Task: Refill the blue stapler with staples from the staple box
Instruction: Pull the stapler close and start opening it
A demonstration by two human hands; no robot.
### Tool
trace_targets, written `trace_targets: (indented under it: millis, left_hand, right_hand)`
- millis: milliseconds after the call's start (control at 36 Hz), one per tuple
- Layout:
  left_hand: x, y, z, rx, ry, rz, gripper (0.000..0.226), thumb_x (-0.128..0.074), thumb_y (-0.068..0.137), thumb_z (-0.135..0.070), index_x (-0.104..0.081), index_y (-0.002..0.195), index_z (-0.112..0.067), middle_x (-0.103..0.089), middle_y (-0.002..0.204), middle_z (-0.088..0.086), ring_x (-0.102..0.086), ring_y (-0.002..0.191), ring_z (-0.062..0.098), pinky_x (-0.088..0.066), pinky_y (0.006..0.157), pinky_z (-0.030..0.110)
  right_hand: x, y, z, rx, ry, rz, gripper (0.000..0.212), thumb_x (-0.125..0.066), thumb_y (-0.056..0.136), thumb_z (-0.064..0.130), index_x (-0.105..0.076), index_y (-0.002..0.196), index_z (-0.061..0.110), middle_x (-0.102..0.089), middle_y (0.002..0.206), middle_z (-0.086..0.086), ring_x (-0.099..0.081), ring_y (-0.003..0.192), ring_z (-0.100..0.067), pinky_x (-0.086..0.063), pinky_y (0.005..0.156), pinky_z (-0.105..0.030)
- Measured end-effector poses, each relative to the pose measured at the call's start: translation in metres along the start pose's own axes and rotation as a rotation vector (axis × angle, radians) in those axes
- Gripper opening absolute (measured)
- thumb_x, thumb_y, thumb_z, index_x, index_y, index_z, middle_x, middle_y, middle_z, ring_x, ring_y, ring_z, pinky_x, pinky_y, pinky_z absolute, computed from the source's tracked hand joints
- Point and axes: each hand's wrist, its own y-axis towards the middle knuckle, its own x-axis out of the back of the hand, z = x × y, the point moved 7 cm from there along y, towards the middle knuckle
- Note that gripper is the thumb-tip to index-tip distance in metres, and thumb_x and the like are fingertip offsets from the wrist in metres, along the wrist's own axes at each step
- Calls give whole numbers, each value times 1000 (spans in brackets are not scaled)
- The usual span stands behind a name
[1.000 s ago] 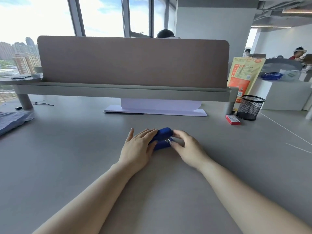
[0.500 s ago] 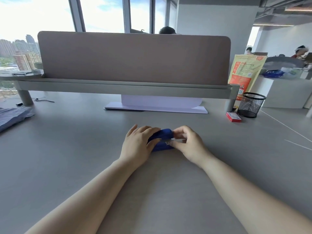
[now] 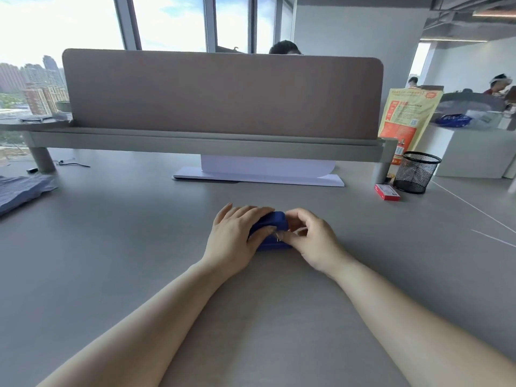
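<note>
Grey desk (image 3: 111, 261): both hands (image 3: 275, 236) clamp the blue stapler (image 3: 272, 223), mostly hiding it.

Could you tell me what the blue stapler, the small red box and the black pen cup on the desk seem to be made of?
Blue stapler: probably moulded plastic, smooth with a soft sheen; a small metal part glints at its front.
Small red box: likely printed cardboard, judging by its flat faces and sharp edges.
Black pen cup: wire mesh, see-through, likely painted metal.
</note>
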Motion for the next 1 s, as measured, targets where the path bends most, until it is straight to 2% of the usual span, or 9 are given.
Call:
trace_targets:
  millis: [139, 333, 500, 583, 667, 778, 917, 972, 1000]
  left_hand:
    - [6, 0, 1, -3, -131, -65, 39, -44, 85, -47, -57, 114, -24, -67, 108, -5, -59, 94, 20, -42, 89, 35]
    - [27, 5, 11, 131, -357, -202, 25, -54, 83, -40, -58, 107, -31, -63, 100, -15, -57, 97, 17, -45, 88, 38]
    - [46, 8, 28, 154, -372, -216, 20, -61, 85, -28, -53, 102, -35, -64, 102, -11, -57, 101, 12, -42, 87, 28]
    - [49, 8, 34, 162, -371, -204, 22, -63, 85, -22, -53, 101, -32, -64, 102, -8, -58, 100, 10, -40, 84, 16]
    - [52, 7, 41, 175, -386, -205, 22, -63, 84, -18, -53, 102, -26, -63, 103, -7, -56, 95, -2, -36, 78, 2]
    - [53, 2, 57, 233, -403, -186, 29, -66, 82, -16, -51, 106, -23, -61, 99, -15, -53, 90, -16, -33, 75, -3]
    - [53, -6, 75, 316, -367, -151, 43, -73, 76, -17, -47, 111, -21, -63, 97, -3, -55, 97, 8, -33, 70, -3]
    - [50, -11, 87, 371, -322, -143, 42, -76, 73, -24, -48, 104, -23, -62, 96, -3, -56, 99, 13, -38, 77, 6]
    - [49, -14, 93, 395, -283, -141, 42, -77, 71, -29, -48, 101, -24, -62, 97, -3, -56, 101, 16, -41, 85, 18]
  right_hand:
    - [-3, 0, 7, 38, 39, 5, 17, -69, 80, 16, -63, 93, 26, -63, 82, 13, -55, 63, 11, -42, 63, -4]
    - [7, 4, 7, 110, -121, -77, 10, -69, 79, 15, -68, 89, 17, -62, 81, 8, -52, 74, 8, -37, 69, -3]
    - [29, 6, -1, 123, -186, -176, 9, -68, 80, 15, -67, 88, 17, -67, 89, -1, -57, 90, -18, -38, 76, -12]
    - [32, 7, -5, 98, -213, -192, 10, -67, 80, 14, -66, 90, 17, -64, 92, -2, -55, 90, -16, -34, 72, -3]
    - [34, 8, -9, 62, -225, -191, 10, -67, 81, 16, -66, 91, 18, -57, 94, 3, -52, 86, -4, -35, 71, 0]
    - [37, 8, -16, 11, -215, -194, 9, -66, 82, 16, -66, 91, 18, -56, 95, 3, -54, 84, -8, -40, 75, -15]
    - [38, 8, -23, -53, -196, -197, 11, -66, 81, 13, -67, 91, 15, -59, 98, -2, -58, 86, -18, -42, 78, -25]
    - [37, 8, -27, -75, -185, -193, 11, -66, 81, 12, -67, 91, 16, -60, 99, -4, -59, 87, -20, -44, 79, -27]
    - [38, 8, -29, -85, -181, -195, 11, -66, 81, 12, -67, 91, 16, -62, 99, -4, -59, 88, -20, -45, 80, -28]
